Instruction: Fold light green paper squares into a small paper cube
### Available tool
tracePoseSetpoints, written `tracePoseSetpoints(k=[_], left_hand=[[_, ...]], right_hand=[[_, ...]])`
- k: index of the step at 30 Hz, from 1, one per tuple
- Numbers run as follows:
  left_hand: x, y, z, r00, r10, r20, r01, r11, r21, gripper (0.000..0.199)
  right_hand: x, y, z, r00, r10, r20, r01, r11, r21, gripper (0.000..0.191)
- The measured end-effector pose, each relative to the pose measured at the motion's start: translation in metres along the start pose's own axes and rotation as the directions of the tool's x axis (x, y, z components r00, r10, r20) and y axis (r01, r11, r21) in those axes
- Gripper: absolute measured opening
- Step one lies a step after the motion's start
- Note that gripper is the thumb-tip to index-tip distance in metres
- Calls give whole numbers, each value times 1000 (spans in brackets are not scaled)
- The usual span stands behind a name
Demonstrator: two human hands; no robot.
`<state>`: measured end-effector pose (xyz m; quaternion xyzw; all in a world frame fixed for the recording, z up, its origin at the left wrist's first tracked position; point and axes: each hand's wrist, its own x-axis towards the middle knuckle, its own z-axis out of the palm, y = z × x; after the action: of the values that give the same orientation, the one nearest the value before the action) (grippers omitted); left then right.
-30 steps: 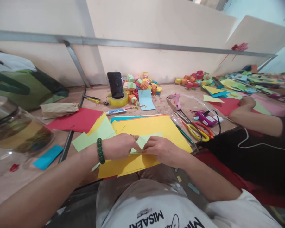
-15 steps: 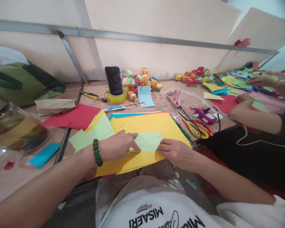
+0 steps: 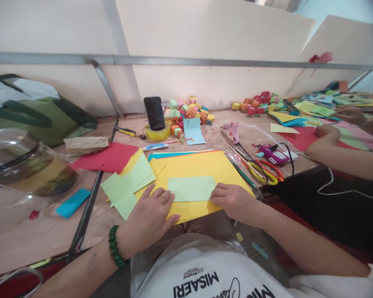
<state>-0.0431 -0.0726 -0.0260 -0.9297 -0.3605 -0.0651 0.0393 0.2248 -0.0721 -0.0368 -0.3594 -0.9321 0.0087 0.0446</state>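
Note:
A pale green paper strip [image 3: 189,189] lies on a stack of yellow paper [image 3: 199,163] in front of me. My left hand [image 3: 153,211], with a ring and a green bead bracelet, rests on the yellow sheet at the strip's left end. Its fingers are spread out and hold nothing. At the right end, my right hand [image 3: 231,200] has its fingers pressed together on the strip's edge; the thumb is mostly hidden. More pale green pieces [image 3: 127,186] lie left of the strip, partly over the yellow stack.
Behind the stack are a phone [image 3: 154,113] on a tape roll [image 3: 158,132], small folded paper blocks [image 3: 191,111] and a light blue sheet [image 3: 194,131]. Scissors [image 3: 262,171] and glue guns [image 3: 231,131] lie right. A glass jar [image 3: 46,169] stands left. Another person's arm [image 3: 345,151] reaches in.
My left hand has drawn back off the strip toward the lower left, its pointing finger now joined by the spread others. My right hand stays at the strip's right end. The view has shifted slightly.

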Motion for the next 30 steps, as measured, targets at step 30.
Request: tracePoseSetpoints(k=[30], left_hand=[[-23, 27, 17, 983, -179, -35, 182, 973, 140, 54]], right_hand=[[-6, 14, -11, 984, 89, -153, -55, 975, 216, 32]])
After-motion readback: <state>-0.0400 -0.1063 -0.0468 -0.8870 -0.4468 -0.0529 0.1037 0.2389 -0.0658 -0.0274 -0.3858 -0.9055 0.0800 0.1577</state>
